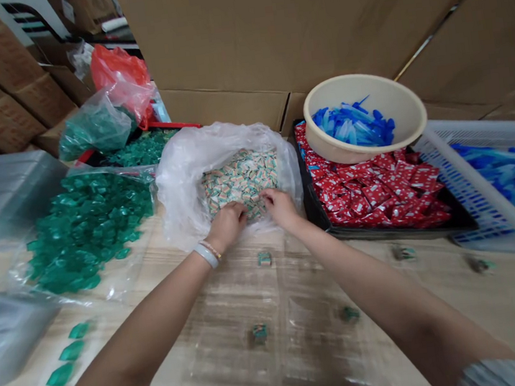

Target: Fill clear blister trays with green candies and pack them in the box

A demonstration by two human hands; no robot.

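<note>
On the wooden table (514, 299), clear plastic trays (239, 345) before cardboard cartons (219, 35)

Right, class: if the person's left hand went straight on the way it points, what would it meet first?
The wrapped packets heaped in the plastic bag; the left hand seems already against them, though depth is unclear.

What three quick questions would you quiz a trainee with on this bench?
1. True or false: the left hand has a white wristband on its wrist.
2. What lies in the beige bowl? A) blue plastic pieces B) red sachets C) green pieces
3. What do the left hand and right hand reach into?

Key: 1 true; 2 A; 3 a clear plastic bag of small wrapped packets.
</note>
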